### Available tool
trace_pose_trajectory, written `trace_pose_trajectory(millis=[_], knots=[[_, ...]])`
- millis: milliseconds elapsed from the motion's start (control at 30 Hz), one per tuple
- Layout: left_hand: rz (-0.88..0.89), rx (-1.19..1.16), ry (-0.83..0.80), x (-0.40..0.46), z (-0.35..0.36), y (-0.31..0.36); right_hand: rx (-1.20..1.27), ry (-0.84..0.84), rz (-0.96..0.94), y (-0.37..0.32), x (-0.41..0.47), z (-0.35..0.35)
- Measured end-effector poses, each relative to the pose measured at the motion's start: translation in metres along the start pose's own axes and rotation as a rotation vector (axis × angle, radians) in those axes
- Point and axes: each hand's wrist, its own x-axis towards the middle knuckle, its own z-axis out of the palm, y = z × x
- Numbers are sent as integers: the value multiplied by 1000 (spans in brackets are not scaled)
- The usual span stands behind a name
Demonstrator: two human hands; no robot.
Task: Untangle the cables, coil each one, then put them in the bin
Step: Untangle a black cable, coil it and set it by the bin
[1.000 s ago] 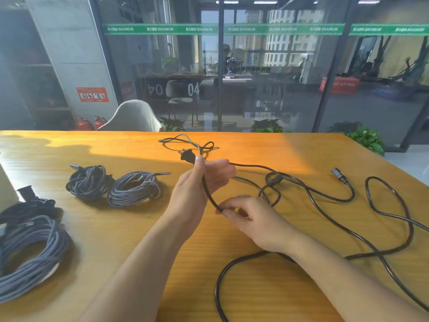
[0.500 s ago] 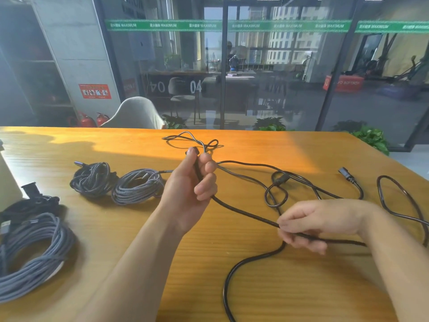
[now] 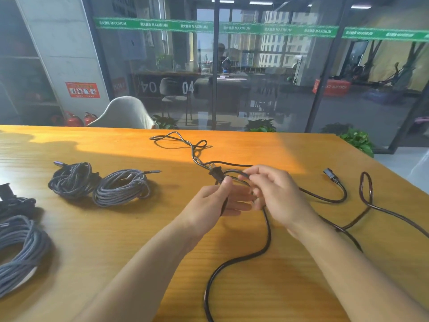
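A long black power cable [image 3: 267, 231] sprawls over the wooden table [image 3: 116, 252]. My left hand [image 3: 216, 203] grips it just below its two-pin plug [image 3: 216, 174], thumb on top. My right hand [image 3: 276, 194] is closed on a loop of the same cable right beside the plug. The cable's far connector [image 3: 330, 175] lies at the right, with more loops [image 3: 366, 191] beyond it. A thin black cable [image 3: 181, 141] lies tangled behind the plug.
Two coiled braided cables, one dark [image 3: 72, 180] and one grey [image 3: 121, 188], lie at the left. A larger grey coil [image 3: 21, 252] and a black bundle [image 3: 14, 203] sit at the far left edge. A glass wall stands behind the table.
My right hand has come back from the right along the cable to meet my left hand, bringing a loop up to the plug. My left hand has lowered slightly.
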Motion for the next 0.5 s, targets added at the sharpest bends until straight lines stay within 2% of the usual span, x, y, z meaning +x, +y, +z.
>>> trace_pose_trajectory(millis=[100,300,500], knots=[[16,-53,28,3,2,-4,-20,-40,-110,-1,-10,13],[41,-214,108,6,5,-7,43,-29,-138,0,-16,20],[66,-337,282,10,-10,-5,-83,-103,-176,7,-16,22]])
